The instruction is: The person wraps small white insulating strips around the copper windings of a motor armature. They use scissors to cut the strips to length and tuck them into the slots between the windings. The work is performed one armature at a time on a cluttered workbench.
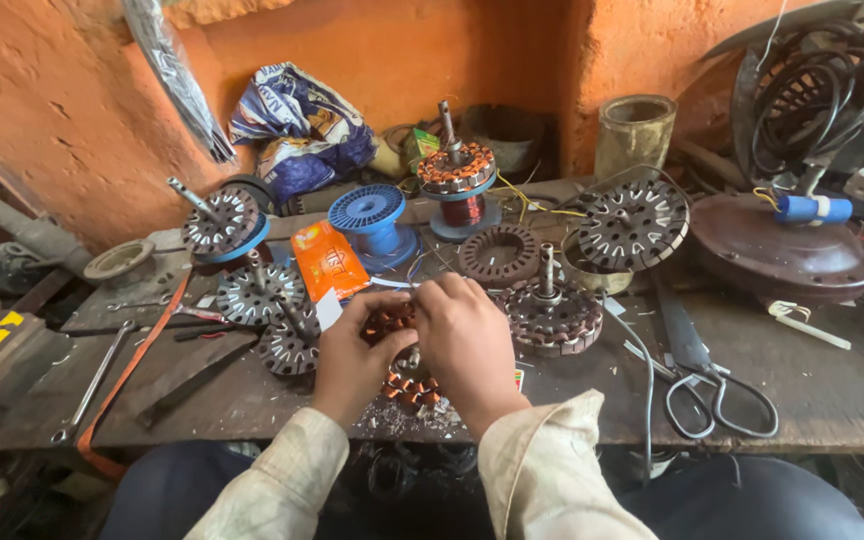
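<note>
My left hand [352, 355] and my right hand [467, 345] meet near the front edge of the workbench [832, 390]. Both are closed around a round fan stator with copper windings [404, 382]. The stator shows only between and under my fingers; most of it is hidden. Copper coil ends stick out below my right palm. An orange packet [324, 262] lies just beyond my left hand. A wound stator on a shaft [550, 312] stands right of my right hand.
Several bare stator cores [252, 295] lie to the left. A blue wire spool [372, 215] and a spool of copper wire [460, 205] stand behind. Scissors [707, 385] lie at the right, a spanner [92, 385] at the left. A brown fan housing [787, 250] sits far right.
</note>
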